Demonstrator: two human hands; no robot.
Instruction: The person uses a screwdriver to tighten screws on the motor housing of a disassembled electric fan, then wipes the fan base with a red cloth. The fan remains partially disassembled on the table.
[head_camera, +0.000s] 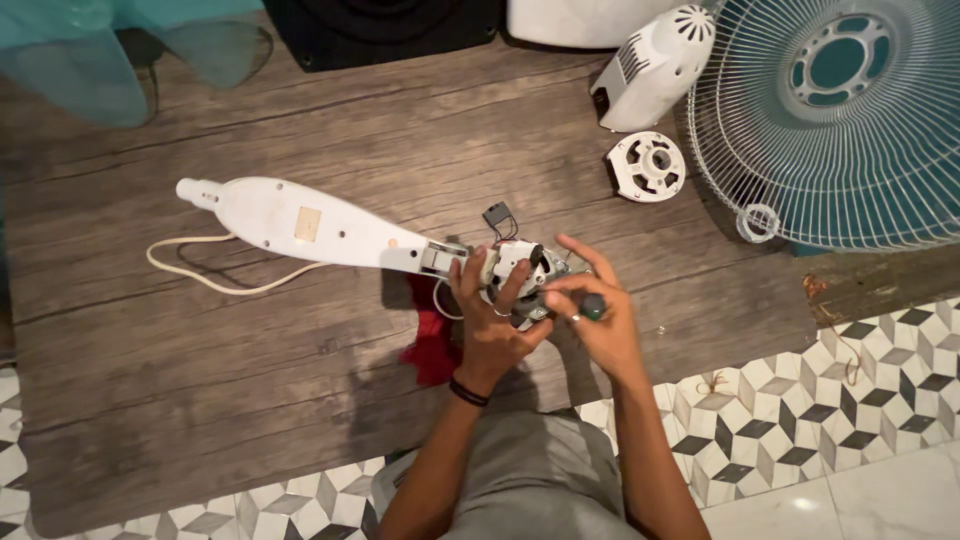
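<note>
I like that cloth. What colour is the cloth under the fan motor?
Red. The cloth shows best in the head view, below the left hand.

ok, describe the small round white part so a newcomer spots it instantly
Start at the wire fan grille at the wooden table's right end. Just left of its rim lies the round white part, below the domed motor cover. It alone is flat, disc-shaped, with a central hole and cut-outs.

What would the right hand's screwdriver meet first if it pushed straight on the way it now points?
The right hand holds a green-handled screwdriver aimed leftward at the fan motor. It would likely meet the motor housing first, with the left hand's fingers right beside that line; depth is unclear.
</note>
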